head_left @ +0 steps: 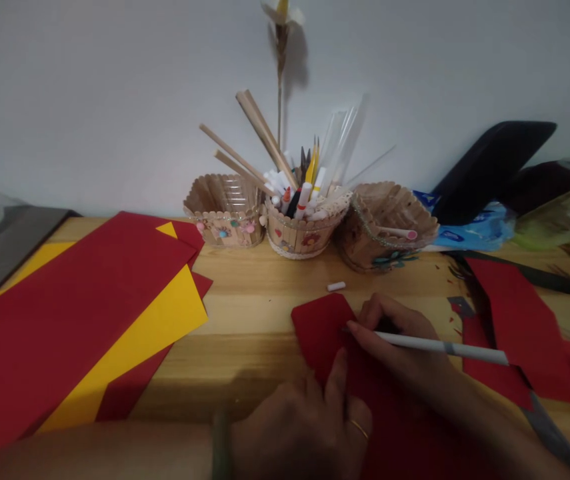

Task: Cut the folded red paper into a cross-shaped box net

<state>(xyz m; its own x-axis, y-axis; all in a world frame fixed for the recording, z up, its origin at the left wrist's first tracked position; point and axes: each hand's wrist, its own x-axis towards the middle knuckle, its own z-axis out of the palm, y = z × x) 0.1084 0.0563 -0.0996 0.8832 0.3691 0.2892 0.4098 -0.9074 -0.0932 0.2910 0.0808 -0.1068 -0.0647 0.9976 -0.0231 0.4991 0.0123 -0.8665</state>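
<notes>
A sheet of red paper [322, 327] with clipped corners at its far end lies in front of me. My left hand [309, 420], wearing a ring and a green band at the wrist, rests on its left part, the index finger stretched out and pressing down. A white marker [439, 347] is gripped in my right hand [405, 333]. Its dark tip points left and is at the paper, just past my left index fingertip; any mark there is too dim to make out. A small white cap [336, 287] lies beyond the paper's far edge.
Red sheets [99, 287] and yellow sheets [149, 333] overlap on the left. Three wooden-stick baskets stand by the wall; the middle basket [309, 237] holds markers, pliers and sticks. Cut red pieces [525, 327] and scraps lie right, near a blue packet [475, 227].
</notes>
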